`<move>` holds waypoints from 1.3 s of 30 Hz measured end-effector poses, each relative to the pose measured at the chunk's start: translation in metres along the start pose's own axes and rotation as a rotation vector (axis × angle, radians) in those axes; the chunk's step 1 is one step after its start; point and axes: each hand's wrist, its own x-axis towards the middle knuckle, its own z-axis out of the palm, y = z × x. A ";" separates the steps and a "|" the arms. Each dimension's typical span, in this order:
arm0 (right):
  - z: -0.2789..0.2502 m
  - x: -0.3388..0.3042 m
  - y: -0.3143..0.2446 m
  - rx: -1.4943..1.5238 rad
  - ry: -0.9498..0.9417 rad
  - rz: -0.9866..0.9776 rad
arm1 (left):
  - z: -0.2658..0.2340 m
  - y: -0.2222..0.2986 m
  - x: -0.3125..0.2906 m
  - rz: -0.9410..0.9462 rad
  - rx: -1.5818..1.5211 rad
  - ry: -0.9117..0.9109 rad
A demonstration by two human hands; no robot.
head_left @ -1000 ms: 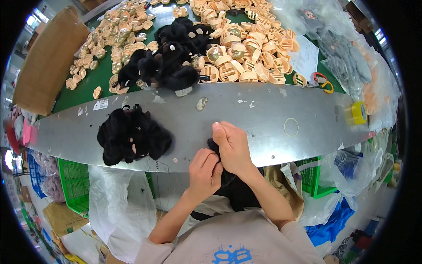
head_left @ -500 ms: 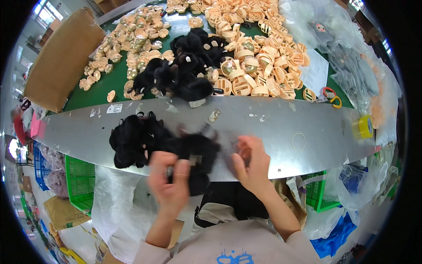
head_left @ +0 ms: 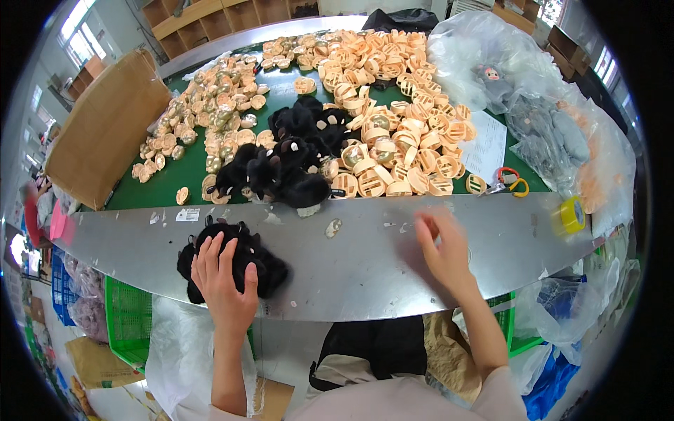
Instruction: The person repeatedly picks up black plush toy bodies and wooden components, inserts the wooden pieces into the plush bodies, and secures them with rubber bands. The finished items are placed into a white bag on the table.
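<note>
Several black plush pieces (head_left: 270, 270) lie bunched on the left of the metal table edge, with small thin loops along their top. On top of them rests my left hand (head_left: 226, 284), fingers spread over the fur. My right hand (head_left: 448, 256) hangs over the bare metal to the right, somewhat blurred, its fingers loosely bent and apart from the thumb. Nothing shows in it. Beyond the metal strip, a second heap of black plush pieces (head_left: 298, 186) sits on the green surface.
Peach-coloured round plastic parts (head_left: 393, 151) are piled beyond the plush heap, with gold-toned ones (head_left: 225, 105) to the left. A cardboard sheet (head_left: 105, 133) stands far left. Orange-handled scissors (head_left: 518, 184), yellow tape (head_left: 572, 214) and clear plastic bags (head_left: 484, 56) are at right.
My left hand has moved left with the black plush piece it handled and now lies spread on the pile. My right hand has shifted right. The head view has tilted up.
</note>
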 end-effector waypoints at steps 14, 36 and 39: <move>0.051 0.204 0.078 -0.329 0.027 -0.208 | -0.013 -0.002 -0.013 0.044 -0.025 -0.030; 0.063 0.156 0.067 -1.003 -0.042 -0.177 | -0.030 0.011 -0.026 0.090 -0.191 0.125; 0.059 0.157 0.063 -0.987 -0.050 -0.108 | -0.039 0.017 -0.023 0.115 -0.221 0.150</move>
